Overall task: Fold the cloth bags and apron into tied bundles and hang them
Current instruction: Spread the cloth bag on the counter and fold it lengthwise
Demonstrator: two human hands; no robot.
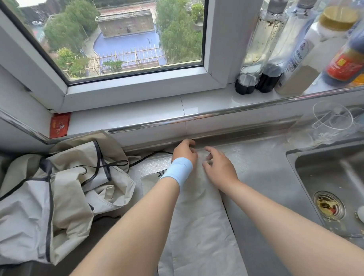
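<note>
Crumpled apron (55,194) heaped at the left; long folded cloth bag (200,219) lies flat on the steel counter (260,168); left hand (184,151) curls at its far end, grip hidden, cannot tell; right hand (219,167) just beside, fingers loose and spread over the cloth; sink (333,174) on the right.

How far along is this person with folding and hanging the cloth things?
Early. Done: one cloth bag lies folded into a long strip on the steel counter. In hand: the left hand and right hand are at its far end; whether they grip it is unclear. Still to do: the crumpled heap of dark-trimmed cloth lies unfolded, and no tied or hung bundle shows.
</note>
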